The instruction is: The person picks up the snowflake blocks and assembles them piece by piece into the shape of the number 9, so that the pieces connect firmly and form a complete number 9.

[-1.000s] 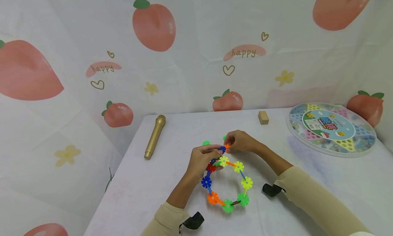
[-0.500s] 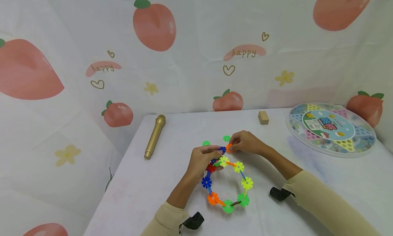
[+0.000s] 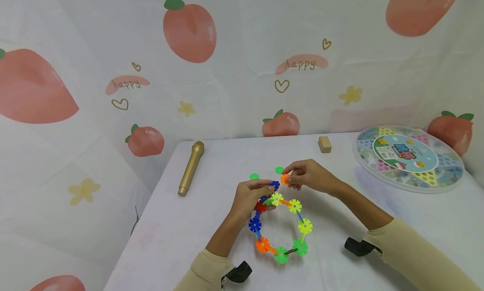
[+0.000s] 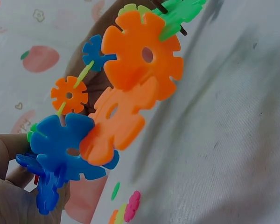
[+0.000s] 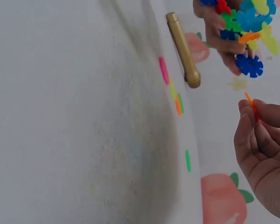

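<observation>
- The ring of linked flower discs (image 3: 305, 226) loops over the near part of the counter (image 3: 170, 240); letting its near side hang free of the sleeves should avoid tugging at the joints.
- The left hand (image 3: 247, 199) curls round the far left of the ring, thumb and index finger gripping close to a dark blue disc (image 3: 275, 184). That close grip seems right: a firm hold beside the joint should stop the other links from twisting.
- The right hand (image 3: 311, 176) has thumb and fingertips closed in a pinch on a single orange disc (image 3: 285, 180), just beside the blue one but not touching it.
- For a clean join, the two discs would best meet crosswise, notch facing notch; the right wrist view shows the orange one nearly edge-on.
- Pressing straight in, without rocking, should seat the slots; a slanted push could bend the thin plastic or pop a neighbouring link.
- Whether the blue disc is already fixed to the ring is hidden by the fingers, so a light check there is sensible.
- Beyond the hands lie two loose green discs (image 3: 254, 176) (image 3: 280, 170); the knuckles should clear them.
- Farther back, the gold microphone (image 3: 191, 169), wooden block (image 3: 324, 144) and round game box (image 3: 408, 158) stand well apart from the work.
</observation>
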Action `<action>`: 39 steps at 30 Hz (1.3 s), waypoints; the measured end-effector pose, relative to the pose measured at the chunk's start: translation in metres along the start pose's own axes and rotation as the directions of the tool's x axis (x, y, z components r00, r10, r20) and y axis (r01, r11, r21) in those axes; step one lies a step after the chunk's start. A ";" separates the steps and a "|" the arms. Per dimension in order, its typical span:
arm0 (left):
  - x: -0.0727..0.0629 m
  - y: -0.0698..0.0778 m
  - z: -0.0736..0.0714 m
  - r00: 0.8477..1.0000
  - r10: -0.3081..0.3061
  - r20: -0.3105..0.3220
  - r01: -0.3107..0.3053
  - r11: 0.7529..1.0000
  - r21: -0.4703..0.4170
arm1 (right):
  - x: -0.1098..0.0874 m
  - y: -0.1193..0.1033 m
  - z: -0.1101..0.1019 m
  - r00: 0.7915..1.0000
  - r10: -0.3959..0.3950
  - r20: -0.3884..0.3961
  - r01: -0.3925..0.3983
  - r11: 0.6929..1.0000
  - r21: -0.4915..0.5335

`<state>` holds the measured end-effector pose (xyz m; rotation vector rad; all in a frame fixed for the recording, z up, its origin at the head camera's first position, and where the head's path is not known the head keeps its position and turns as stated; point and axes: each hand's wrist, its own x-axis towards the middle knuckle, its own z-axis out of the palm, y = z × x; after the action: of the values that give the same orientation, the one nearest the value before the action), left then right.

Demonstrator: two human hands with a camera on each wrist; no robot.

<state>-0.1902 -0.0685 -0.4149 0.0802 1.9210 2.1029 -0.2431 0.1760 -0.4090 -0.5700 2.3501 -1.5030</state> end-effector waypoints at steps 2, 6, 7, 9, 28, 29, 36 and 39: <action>0.000 0.000 0.000 1.000 -0.002 0.008 0.002 1.000 0.000 | -0.004 -0.003 0.000 1.000 0.001 0.002 -0.001 1.000 0.029; 0.000 0.000 0.002 1.000 0.014 0.018 -0.014 1.000 0.011 | -0.010 -0.007 0.001 1.000 0.016 0.002 -0.016 0.996 0.093; -0.001 0.000 0.002 1.000 0.020 0.018 -0.020 1.000 0.018 | -0.011 -0.008 0.001 1.000 0.019 0.003 -0.019 0.994 0.107; -0.001 0.001 0.003 0.999 0.029 0.019 -0.030 0.999 0.026 | -0.013 -0.009 0.001 1.000 0.029 0.000 -0.028 0.991 0.129; 0.001 0.000 0.004 0.998 0.045 0.033 -0.048 0.997 0.066 | -0.019 -0.010 0.001 0.999 0.034 0.020 -0.037 0.980 0.193; 0.001 0.001 0.004 0.998 0.050 0.030 -0.052 0.996 0.074 | -0.019 -0.010 0.001 0.999 0.034 0.022 -0.038 0.980 0.194; 0.000 0.001 0.004 0.999 0.054 0.008 -0.054 0.994 0.097 | -0.019 -0.011 0.003 0.997 0.068 0.020 -0.071 0.978 0.196; 0.000 0.002 0.005 0.998 0.062 -0.002 -0.061 0.993 0.104 | -0.019 -0.010 0.005 0.997 0.077 0.018 -0.079 0.977 0.198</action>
<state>-0.1892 -0.0634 -0.4128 0.1580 2.0559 2.0420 -0.2230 0.1774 -0.4016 -0.4300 2.1544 -1.6686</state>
